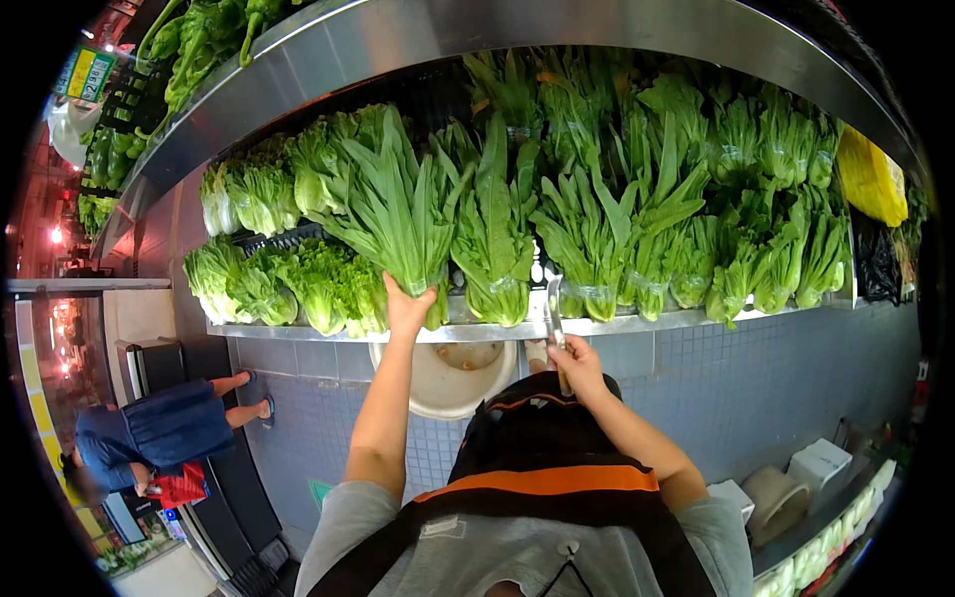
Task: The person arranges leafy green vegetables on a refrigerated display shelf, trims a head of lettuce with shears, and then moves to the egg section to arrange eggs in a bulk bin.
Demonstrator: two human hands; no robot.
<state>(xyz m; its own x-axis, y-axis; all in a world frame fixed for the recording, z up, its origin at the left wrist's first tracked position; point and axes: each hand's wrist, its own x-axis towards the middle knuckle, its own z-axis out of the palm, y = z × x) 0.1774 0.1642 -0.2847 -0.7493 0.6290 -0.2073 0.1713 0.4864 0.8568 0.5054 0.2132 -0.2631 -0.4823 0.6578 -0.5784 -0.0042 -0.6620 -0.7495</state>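
Note:
My left hand (407, 304) grips the base of a bundle of long-leaf lettuce (399, 216), whose pointed leaves fan out away from me over the display. In my right hand (580, 366) is a knife (553, 306), held by its handle with the slim metal blade pointing toward the shelf edge. Between the two hands stands another taped bundle of leafy greens (495, 276). Just right of the blade sits a further bundle of long leaves (589, 261), bound with clear tape near its stems.
A steel-edged display shelf (358, 333) carries rows of greens, with curly lettuce (321, 287) at left. Below it stands a pale round tub (440, 399) holding some scraps. A yellow plastic bag (869, 179) is at far right. A person (164, 425) stands at left by dark cabinets.

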